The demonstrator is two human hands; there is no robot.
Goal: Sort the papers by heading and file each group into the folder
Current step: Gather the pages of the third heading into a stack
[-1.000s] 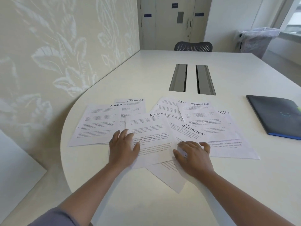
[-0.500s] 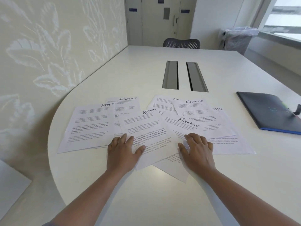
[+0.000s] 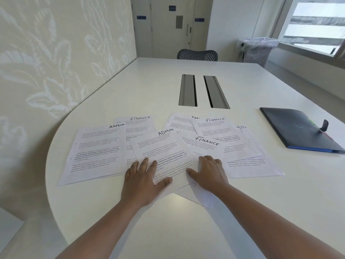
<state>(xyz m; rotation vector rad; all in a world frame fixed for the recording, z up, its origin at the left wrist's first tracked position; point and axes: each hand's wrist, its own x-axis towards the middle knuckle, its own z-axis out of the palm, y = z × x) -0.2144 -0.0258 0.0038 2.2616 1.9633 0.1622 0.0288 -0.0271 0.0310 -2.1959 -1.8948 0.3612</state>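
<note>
While both palms sit flat on overlapping sheets, the main risk is dragging more than one at a time: the ADMIN sheet [image 3: 164, 156] under my left hand [image 3: 142, 182] overlaps the FINANCE sheet [image 3: 203, 146] under my right hand [image 3: 209, 174], so a slide could pull neighbours w/ it and mix headings. Some headings are half hidden, e.g. the far-right one, so misreads are possible. Nothing is pinched. Left fingers spread, pressing down, thumb out. Right fingers lie flat, close together. Both forearms reach straight fwd. Dark folder [image 3: 295, 129] lies closed, well apart to the right on the table [image 3: 149, 81]; nothing filed yet.
</note>
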